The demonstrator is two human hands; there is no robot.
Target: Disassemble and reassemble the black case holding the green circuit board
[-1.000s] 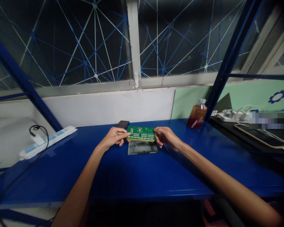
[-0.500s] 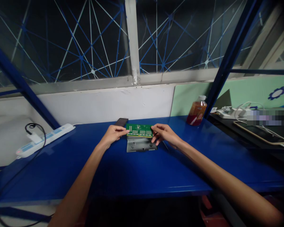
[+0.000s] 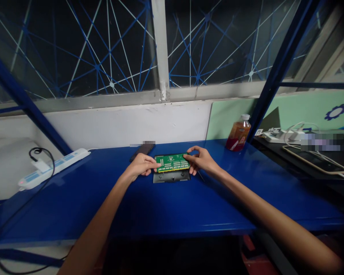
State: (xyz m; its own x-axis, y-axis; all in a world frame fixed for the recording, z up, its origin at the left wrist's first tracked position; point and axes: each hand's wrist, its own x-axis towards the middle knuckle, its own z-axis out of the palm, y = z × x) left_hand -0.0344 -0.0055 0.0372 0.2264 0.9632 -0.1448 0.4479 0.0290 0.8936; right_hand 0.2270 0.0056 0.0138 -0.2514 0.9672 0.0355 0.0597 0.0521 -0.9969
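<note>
A green circuit board (image 3: 173, 162) with rows of pale contacts is tilted over a dark plastic casing (image 3: 172, 177) on the blue table. Its left edge is pinched between the thumb and fingers of my left hand (image 3: 141, 165). At the opposite end, my right hand (image 3: 202, 160) grips the right edge, thumb on top. The board covers the casing's middle; the near part and a strip of the far rim show. Whether board and casing touch, I cannot tell. Behind my left hand lies a dark flat object (image 3: 143, 149).
A thin dark rod (image 3: 201, 176) lies right of the casing. On the left is a white power strip (image 3: 55, 170) with a black cable. A bottle of reddish drink (image 3: 238, 133) stands at the back right. Beyond it, a phone (image 3: 315, 160) and white cables lie on a black surface.
The circuit board has shifted slightly right and nearer to me, covering more of the casing, whose far rim now shows. Both hands moved with it, and more of the dark flat object is visible.
</note>
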